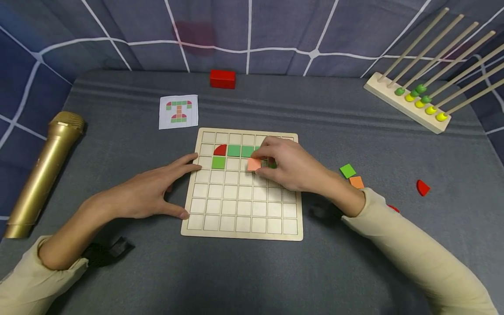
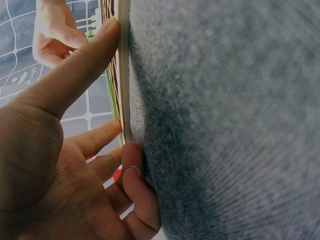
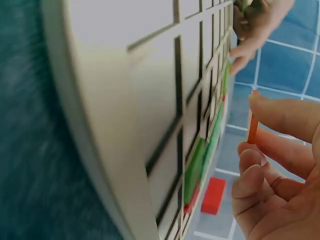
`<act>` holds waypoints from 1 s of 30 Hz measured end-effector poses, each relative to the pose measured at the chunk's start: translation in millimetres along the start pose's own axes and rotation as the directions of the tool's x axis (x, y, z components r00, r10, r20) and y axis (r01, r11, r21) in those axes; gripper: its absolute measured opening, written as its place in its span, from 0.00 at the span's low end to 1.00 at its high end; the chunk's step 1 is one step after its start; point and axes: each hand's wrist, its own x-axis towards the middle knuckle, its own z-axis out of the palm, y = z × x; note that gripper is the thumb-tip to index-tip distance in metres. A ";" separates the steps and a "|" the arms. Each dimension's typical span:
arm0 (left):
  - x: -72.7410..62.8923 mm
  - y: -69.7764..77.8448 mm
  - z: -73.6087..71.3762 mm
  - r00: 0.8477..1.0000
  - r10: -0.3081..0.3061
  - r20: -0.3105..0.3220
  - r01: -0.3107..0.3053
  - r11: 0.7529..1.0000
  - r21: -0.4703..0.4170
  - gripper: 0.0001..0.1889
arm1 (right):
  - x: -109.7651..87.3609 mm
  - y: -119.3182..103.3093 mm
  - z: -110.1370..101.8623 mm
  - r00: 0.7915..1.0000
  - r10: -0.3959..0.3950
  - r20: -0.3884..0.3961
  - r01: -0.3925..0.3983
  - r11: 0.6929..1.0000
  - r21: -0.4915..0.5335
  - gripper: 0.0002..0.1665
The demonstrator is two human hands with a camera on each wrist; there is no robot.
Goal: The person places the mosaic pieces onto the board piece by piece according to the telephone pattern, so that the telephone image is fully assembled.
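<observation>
Over the wooden grid board (image 1: 242, 236), my right hand (image 1: 289, 164) pinches an orange square tile (image 1: 253, 164) between thumb and fingers. The right wrist view shows that tile (image 3: 253, 120) edge-on, off the board's surface. My left hand (image 1: 145, 192) is spread at the board's left side, with thumb and fingertips touching its edge. In the grid's second row lie a red quarter-round tile (image 1: 220, 150) and dark green tiles (image 1: 234, 150), partly hidden by my right hand. One light green tile (image 1: 218, 162) lies below the red piece; another (image 3: 195, 172) is partly covered in the head view.
Behind the board lie a pattern card (image 1: 179, 112) and a red block (image 1: 222, 79). Loose green (image 1: 348, 170), orange (image 1: 356, 182) and red (image 1: 423, 187) tiles lie to the right. A bead abacus (image 1: 409, 103) stands back right, a gold microphone (image 1: 45, 175) lies left.
</observation>
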 end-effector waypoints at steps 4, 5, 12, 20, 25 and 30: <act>-0.1 0.0 0.3 1.000 -0.005 -0.002 0.005 1.000 0.008 0.52 | 8.6 -1.8 8.3 0.999 0.012 0.032 -0.011 0.999 -0.033 0.16; -0.1 0.0 0.4 1.000 -0.004 -0.003 0.004 1.000 0.011 0.52 | 10.0 -2.1 9.9 0.999 0.017 0.037 -0.016 0.999 -0.036 0.17; -0.6 -0.2 0.2 1.000 -0.002 -0.004 0.002 1.000 0.017 0.51 | 15.7 -1.7 15.1 0.998 0.053 0.037 -0.050 0.997 -0.063 0.20; -1.4 -1.0 0.1 1.000 -0.007 -0.005 0.007 1.000 0.030 0.52 | 20.2 -0.8 16.6 0.997 0.054 0.054 -0.049 0.995 -0.092 0.19; -1.0 -0.7 -0.1 1.000 -0.005 -0.003 0.005 1.000 0.009 0.51 | 20.3 -0.8 17.0 0.997 0.051 0.056 -0.045 0.994 -0.105 0.19; 0.4 -0.1 0.0 1.000 -0.003 -0.002 0.003 1.000 -0.006 0.51 | 19.9 -0.5 17.9 0.998 0.055 0.041 -0.051 0.993 -0.103 0.18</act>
